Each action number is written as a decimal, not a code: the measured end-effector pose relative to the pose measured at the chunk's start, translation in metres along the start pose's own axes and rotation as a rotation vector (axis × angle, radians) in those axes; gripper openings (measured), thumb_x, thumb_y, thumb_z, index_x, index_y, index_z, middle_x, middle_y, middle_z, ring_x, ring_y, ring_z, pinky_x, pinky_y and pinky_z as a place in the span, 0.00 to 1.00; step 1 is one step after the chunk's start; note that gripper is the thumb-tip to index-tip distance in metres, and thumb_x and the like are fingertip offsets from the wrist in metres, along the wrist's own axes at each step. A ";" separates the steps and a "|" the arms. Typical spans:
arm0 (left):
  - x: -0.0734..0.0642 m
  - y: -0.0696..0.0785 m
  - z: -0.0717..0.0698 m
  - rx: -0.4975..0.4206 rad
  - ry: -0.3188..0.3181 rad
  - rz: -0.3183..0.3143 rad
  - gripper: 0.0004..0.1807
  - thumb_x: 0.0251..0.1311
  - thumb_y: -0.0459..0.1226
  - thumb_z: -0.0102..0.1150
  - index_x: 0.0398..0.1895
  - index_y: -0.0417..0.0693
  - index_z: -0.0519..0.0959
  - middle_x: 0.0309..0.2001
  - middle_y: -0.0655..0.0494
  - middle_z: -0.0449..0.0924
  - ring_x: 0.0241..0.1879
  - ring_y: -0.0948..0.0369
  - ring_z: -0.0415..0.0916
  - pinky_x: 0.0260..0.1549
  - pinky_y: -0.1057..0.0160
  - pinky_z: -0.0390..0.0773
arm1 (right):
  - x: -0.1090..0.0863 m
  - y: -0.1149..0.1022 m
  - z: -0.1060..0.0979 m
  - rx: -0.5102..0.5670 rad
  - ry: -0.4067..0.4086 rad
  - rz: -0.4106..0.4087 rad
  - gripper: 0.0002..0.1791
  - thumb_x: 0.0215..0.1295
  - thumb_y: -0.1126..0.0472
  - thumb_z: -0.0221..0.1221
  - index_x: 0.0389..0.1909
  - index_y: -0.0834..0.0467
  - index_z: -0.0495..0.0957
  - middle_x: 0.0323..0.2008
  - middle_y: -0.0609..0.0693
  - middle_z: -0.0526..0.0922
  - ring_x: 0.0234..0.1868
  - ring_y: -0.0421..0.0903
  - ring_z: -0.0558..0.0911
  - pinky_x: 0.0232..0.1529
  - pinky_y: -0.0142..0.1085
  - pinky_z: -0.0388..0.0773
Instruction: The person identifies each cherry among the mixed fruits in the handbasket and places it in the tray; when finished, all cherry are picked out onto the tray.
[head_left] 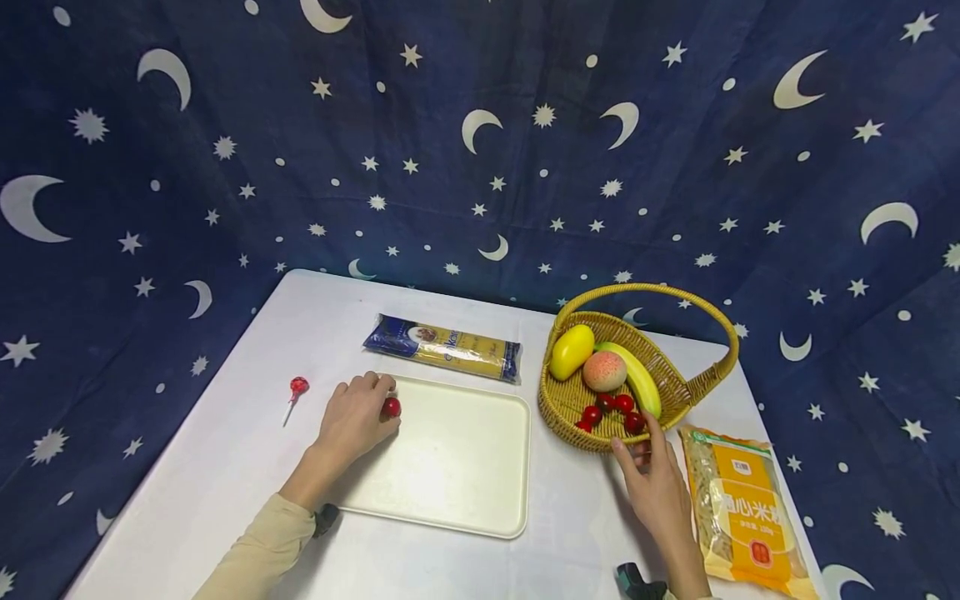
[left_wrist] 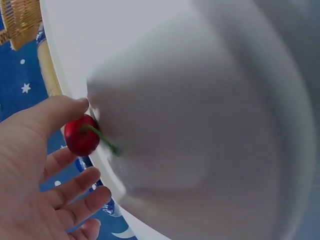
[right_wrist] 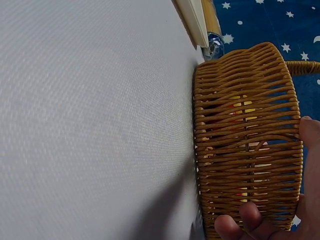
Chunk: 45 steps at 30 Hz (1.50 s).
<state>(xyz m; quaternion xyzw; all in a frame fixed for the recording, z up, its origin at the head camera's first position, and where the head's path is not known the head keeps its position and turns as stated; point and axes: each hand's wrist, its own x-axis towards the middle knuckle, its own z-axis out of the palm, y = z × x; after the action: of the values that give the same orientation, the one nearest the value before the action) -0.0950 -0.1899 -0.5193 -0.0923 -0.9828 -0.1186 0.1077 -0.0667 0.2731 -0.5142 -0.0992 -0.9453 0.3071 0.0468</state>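
My left hand [head_left: 356, 421] is over the left side of a cream tray [head_left: 457, 525]. It pinches a red cherry [left_wrist: 81, 136] between thumb and index finger; a green stem [left_wrist: 107, 142] sticks out. The other fingers are spread. My right hand [head_left: 660, 487] is at the front rim of a wicker basket [head_left: 573, 435], its thumb at the rim and index finger reaching over beside a cherry [head_left: 633, 422]. In the right wrist view two fingertips [right_wrist: 250, 215] show outside the basket wall. The basket holds a banana [head_left: 633, 375], a peach [head_left: 604, 372], a yellow fruit [head_left: 572, 352] and several cherries.
A blue-and-yellow packet [head_left: 446, 346] lies behind the tray. On the left is a red lollipop [head_left: 298, 387]. An orange pasta bag [head_left: 750, 512] lies right of my right hand. The basket's tall handle [head_left: 645, 288] arches over it. A starry curtain [head_left: 480, 167] hangs behind the white table [head_left: 247, 383].
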 end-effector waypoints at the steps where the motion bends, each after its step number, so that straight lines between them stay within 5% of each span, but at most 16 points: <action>1: 0.001 0.001 0.000 0.002 0.004 0.008 0.29 0.50 0.45 0.80 0.53 0.46 0.81 0.48 0.45 0.85 0.44 0.47 0.82 0.39 0.51 0.76 | 0.000 0.000 0.000 0.001 0.001 -0.001 0.43 0.77 0.35 0.57 0.85 0.47 0.55 0.49 0.56 0.80 0.49 0.53 0.81 0.39 0.38 0.69; 13: 0.018 0.029 -0.012 -0.012 0.072 0.127 0.31 0.53 0.48 0.78 0.57 0.47 0.78 0.66 0.37 0.76 0.63 0.40 0.76 0.53 0.42 0.80 | 0.000 0.000 -0.001 0.008 0.001 0.004 0.43 0.76 0.36 0.58 0.85 0.46 0.55 0.49 0.55 0.79 0.48 0.52 0.80 0.38 0.37 0.68; 27: 0.056 0.086 -0.021 -0.016 0.105 0.312 0.29 0.58 0.48 0.76 0.59 0.49 0.77 0.63 0.40 0.78 0.60 0.44 0.78 0.56 0.45 0.81 | 0.001 0.001 0.001 0.013 0.008 -0.007 0.43 0.77 0.36 0.58 0.85 0.47 0.55 0.49 0.55 0.79 0.47 0.51 0.81 0.38 0.36 0.68; 36: 0.071 0.129 -0.018 -0.027 0.052 0.384 0.26 0.65 0.49 0.70 0.63 0.52 0.77 0.64 0.45 0.79 0.60 0.49 0.79 0.51 0.50 0.83 | 0.000 0.000 0.002 0.021 0.007 0.005 0.44 0.76 0.36 0.58 0.85 0.47 0.54 0.48 0.56 0.78 0.47 0.52 0.79 0.38 0.37 0.68; 45: 0.088 0.176 -0.024 -0.014 0.099 0.496 0.22 0.68 0.47 0.65 0.62 0.54 0.78 0.66 0.47 0.76 0.59 0.52 0.77 0.55 0.55 0.82 | 0.001 0.001 0.003 0.025 0.013 0.001 0.44 0.76 0.37 0.59 0.85 0.47 0.55 0.48 0.55 0.79 0.47 0.51 0.79 0.38 0.37 0.68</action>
<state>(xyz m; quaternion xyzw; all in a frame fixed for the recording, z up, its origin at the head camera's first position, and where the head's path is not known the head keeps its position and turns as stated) -0.1386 -0.0140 -0.4381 -0.3255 -0.9228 -0.0998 0.1806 -0.0677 0.2719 -0.5173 -0.1009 -0.9411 0.3183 0.0540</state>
